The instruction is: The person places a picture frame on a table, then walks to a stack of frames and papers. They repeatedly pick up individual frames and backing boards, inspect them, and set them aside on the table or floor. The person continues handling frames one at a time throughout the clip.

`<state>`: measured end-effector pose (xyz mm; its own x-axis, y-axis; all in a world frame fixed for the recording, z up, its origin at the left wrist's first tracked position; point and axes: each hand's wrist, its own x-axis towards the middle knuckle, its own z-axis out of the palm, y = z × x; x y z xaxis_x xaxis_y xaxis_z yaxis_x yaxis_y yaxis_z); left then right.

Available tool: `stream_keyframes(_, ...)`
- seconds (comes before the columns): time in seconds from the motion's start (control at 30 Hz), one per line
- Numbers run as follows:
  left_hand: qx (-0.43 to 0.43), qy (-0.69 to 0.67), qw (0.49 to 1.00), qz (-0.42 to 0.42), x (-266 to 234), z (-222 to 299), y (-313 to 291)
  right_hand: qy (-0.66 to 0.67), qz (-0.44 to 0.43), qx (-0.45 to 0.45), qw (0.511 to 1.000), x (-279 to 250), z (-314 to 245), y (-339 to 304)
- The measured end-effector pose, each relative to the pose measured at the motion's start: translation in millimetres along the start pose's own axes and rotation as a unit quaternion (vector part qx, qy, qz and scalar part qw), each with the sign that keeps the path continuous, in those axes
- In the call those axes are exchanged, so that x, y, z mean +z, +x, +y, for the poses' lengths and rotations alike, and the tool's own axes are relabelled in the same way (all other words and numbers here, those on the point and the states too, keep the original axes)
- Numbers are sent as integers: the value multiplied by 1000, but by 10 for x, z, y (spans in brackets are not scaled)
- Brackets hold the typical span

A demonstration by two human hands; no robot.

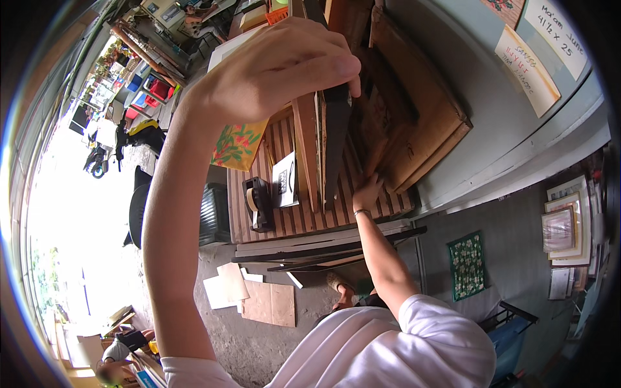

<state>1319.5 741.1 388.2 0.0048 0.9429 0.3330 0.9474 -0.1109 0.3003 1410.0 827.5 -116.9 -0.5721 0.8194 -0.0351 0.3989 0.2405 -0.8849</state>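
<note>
My left hand (278, 71) is closed around the top of a dark frame piece (335, 145) that stands on edge among wooden boards (305, 152) on the striped tabletop (291, 220). My right hand (367, 192) rests flat and open by a big brown board (414, 123). A black tape holder (259, 204) sits near a small white card (284, 181).

At frame centre, upright boards (336, 139) are stood on a slatted table (294, 216). A tape dispenser (259, 204) is set at the boards' left. Flat panels (414, 123) are leaned at their right. Board offcuts (249, 294) are scattered below on the floor (252, 349).
</note>
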Motion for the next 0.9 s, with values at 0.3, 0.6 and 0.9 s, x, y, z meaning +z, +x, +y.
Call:
stream_keyframes(0.3,1,13,1000,7,3,49,25,67,73,-36,994,238,12,203)
stream_keyframes(0.6,1,2,999,41,43,42,-6,-40,-33,-134,990,18,62,-99)
stream_keyframes(0.9,-32,4,999,19,7,134,-30,-502,-232,-428,715,2,-231,1022)
